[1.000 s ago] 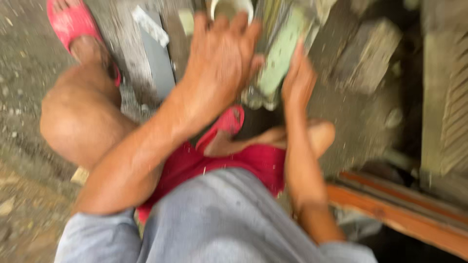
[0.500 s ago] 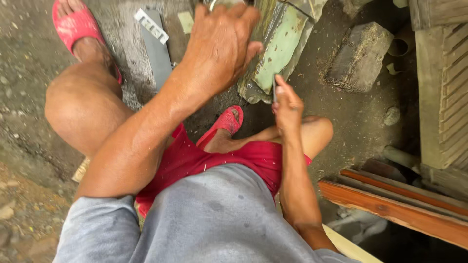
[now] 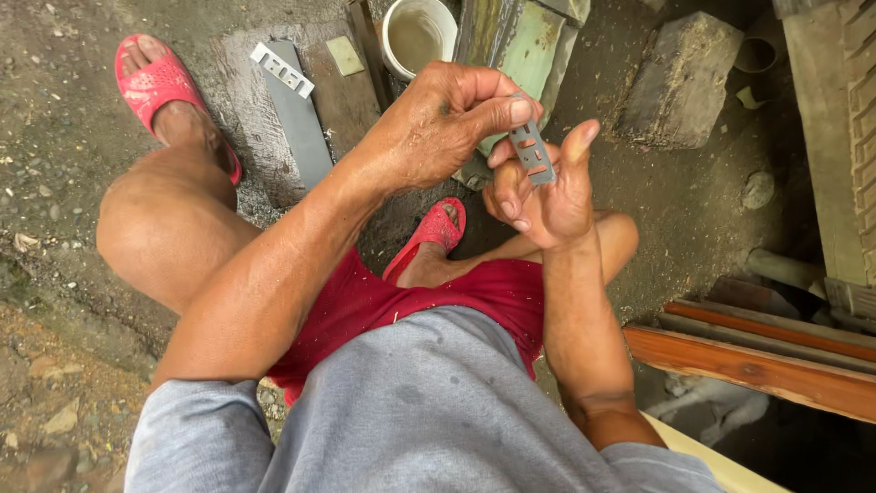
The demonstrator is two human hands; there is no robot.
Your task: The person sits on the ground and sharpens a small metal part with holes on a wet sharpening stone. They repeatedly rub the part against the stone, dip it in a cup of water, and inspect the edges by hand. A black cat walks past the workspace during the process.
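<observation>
I take the slotted metal plate (image 3: 532,153) as my landmark; it is a small grey strip with several oblong slots, raised in front of the person's chest and above the bent right knee. Both hands grip it. The left hand (image 3: 438,123) comes in from above and pinches its upper end between thumb and forefinger. The right hand (image 3: 546,194) is upturned under it, palm towards the camera, with the thumb and curled fingers pressed against its lower part and the forefinger standing free beside it. Held that way, flat face up and close to the eyes, I judge it is being checked or felt along its edge.

Up and to the left of the plate, on the ground, lies a second slotted plate (image 3: 282,70), paler, resting on a long grey flat blade (image 3: 301,123). So I count two slotted plates and one blade. Directly above the held plate stands one white cup (image 3: 417,35) with cloudy liquid. Beside it, just behind the plate, sits a worn green wooden block (image 3: 522,46). One grey stone block (image 3: 678,80) lies to the right of the plate. Two red sandals show: one (image 3: 157,84) far left, one (image 3: 434,230) just below the plate.
</observation>
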